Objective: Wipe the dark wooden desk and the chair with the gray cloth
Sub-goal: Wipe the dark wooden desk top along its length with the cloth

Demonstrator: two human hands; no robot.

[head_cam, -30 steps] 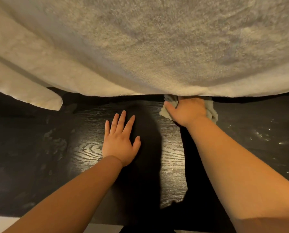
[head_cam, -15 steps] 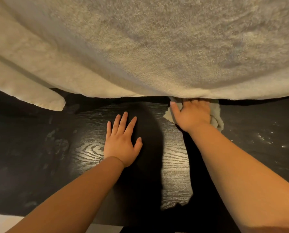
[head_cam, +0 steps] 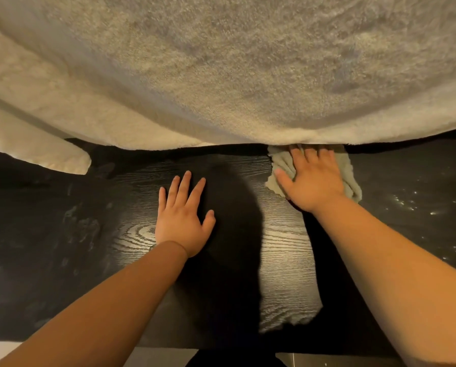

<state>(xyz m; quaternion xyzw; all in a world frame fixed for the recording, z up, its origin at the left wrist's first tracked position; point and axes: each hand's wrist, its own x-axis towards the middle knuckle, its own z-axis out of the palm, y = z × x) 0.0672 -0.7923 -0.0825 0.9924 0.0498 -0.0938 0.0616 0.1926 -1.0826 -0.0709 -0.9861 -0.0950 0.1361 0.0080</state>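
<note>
The right hand lies palm down on the gray cloth, fingers straight and close together, thumb stretched out toward 10 o'clock. It presses the cloth flat rather than gripping it. The fingertips reach the hem of the blanket, and their ends are partly hidden under it. Bunched folds of the cloth show at 9 o'clock and at 3 o'clock of the hand, with the rest covered by the palm.

The left hand sits at about 8 o'clock from the right one, well apart from the cloth. It is flat on the bare wood with its fingers spread and straight, pointing toward 12 o'clock, and it holds nothing.

Both hands rest on the dark wooden worktop, whose grain catches the light between the two forearms. A broad shadow falls across that lit patch. Dull smudges mark the wood at 9 o'clock of the left hand. Small bright specks glint at 3 o'clock of the right hand.

A thick, fluffy cream blanket fills the whole 12 o'clock side and overhangs the far edge of the worktop. One flap of it hangs lower at 10 o'clock.
</note>
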